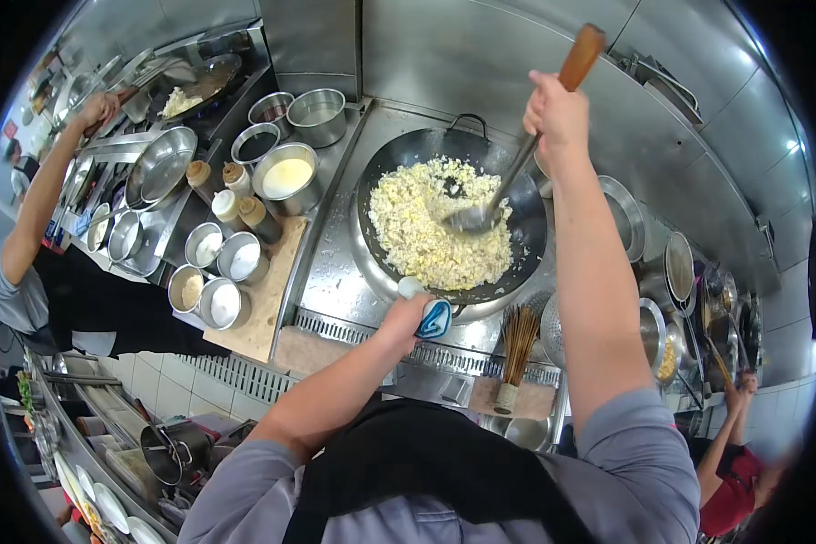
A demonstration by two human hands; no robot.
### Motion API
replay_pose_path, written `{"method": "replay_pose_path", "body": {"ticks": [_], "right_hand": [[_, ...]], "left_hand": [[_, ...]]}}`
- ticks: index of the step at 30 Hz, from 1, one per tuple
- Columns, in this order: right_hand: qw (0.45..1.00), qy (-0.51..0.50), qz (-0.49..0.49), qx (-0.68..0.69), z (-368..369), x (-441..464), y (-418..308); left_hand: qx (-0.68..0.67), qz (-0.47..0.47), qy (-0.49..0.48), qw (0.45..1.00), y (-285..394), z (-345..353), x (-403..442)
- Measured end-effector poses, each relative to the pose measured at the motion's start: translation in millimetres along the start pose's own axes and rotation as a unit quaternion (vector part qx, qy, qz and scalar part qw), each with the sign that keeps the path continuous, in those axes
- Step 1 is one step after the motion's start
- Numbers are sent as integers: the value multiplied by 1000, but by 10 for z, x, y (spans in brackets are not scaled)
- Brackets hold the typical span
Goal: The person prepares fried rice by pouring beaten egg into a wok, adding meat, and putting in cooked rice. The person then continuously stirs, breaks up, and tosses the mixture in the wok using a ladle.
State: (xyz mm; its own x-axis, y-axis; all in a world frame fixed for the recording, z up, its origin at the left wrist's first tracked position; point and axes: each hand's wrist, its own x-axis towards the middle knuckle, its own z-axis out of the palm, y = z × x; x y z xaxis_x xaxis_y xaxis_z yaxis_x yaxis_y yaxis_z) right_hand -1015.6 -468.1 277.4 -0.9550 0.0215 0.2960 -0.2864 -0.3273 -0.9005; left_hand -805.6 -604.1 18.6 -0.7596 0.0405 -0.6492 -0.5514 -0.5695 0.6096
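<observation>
My right hand (555, 113) is wrapped round the shaft of a ladle (522, 159), just below its wooden handle. The ladle's metal head, somewhat blurred, rests in the yellowish-white fried rice (417, 218), which looks mixed with bits of egg. This rice fills much of a large dark wok (528, 249) set in the steel stove. My left hand (406, 319) is closed on a blue and white cloth (434, 319) at the wok's near rim; the handle there is mostly hidden by the hand and cloth.
Left of the wok stand several metal pots, including one with pale yellow liquid (287, 177), plus squeeze bottles (228, 207) and seasoning tins (222, 304). A bamboo brush (519, 344) stands at right. Co-workers' arms (41, 218) show at the far left and right (721, 431).
</observation>
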Motion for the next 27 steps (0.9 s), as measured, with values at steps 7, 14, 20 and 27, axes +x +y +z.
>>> {"method": "replay_pose_path", "body": {"ticks": [7,14,20,27], "right_hand": [[996,78,-51,4,-96,-59,228],[971,225,-72,46,-567,-54,210],[997,72,34,-6,-143,-452,-203],[985,163,-50,-40,90,-797,-313]], "left_hand": [[8,10,-3,1000,74,42,-58],[12,-85,-31,996,131,-22,-324],[71,-136,-111,982,-22,-169,641],[-33,-5,-30,999,-123,-150,-1265]]}}
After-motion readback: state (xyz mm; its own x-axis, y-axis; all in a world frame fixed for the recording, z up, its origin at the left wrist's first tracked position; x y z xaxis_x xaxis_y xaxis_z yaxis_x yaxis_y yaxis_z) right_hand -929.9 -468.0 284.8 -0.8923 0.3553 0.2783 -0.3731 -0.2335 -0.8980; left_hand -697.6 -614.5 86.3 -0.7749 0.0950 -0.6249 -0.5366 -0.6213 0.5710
